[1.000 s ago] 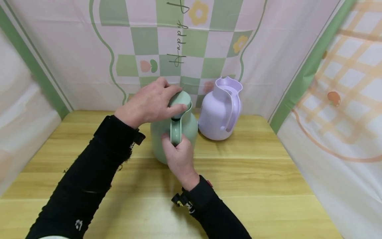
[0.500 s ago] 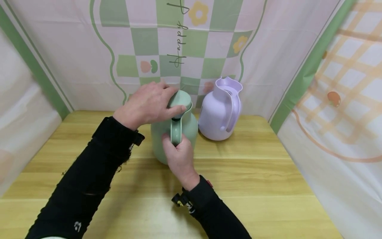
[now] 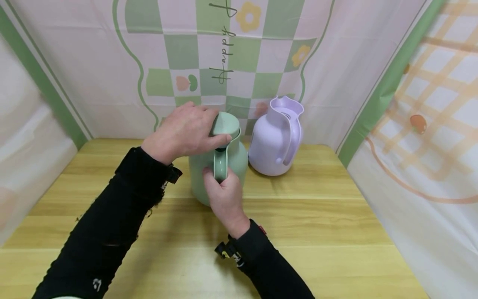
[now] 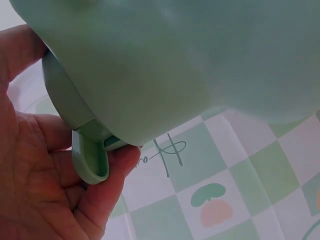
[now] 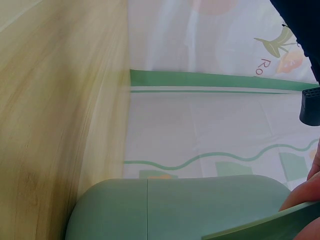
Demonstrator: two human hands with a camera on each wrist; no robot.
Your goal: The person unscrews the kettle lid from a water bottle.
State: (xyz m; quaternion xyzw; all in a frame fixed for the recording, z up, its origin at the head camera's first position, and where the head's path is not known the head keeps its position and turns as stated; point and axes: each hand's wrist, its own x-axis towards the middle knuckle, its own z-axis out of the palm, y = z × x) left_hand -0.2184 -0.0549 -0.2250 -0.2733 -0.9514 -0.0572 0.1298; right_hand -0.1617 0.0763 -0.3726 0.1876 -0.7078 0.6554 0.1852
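Observation:
A green vacuum jug [image 3: 199, 178] stands upright on the table, its handle [image 3: 220, 165] toward me. My left hand [image 3: 179, 133] reaches over from the left and grips the round green lid [image 3: 226, 123] at the jug's mouth, thumb on the near side and fingers on the far side. In the left wrist view the fingers and thumb curl about the lid's rim [image 4: 65, 95], by a small trough-shaped tab [image 4: 92, 157]. My right hand [image 3: 226, 199] holds the handle low, thumb along its left side. In the right wrist view the jug's body [image 5: 195, 205] lies across the bottom.
A lilac jug [image 3: 270, 141] stands just right of the green one, its handle toward me and its scalloped mouth uncovered. The wood-grain table [image 3: 317, 232] is backed by a printed cloth [image 3: 179, 50] behind, with more cloth at both sides.
My left hand's fingers have shifted a little left and nearer around the lid, so more of its top shows. The right hand and both jugs stay put.

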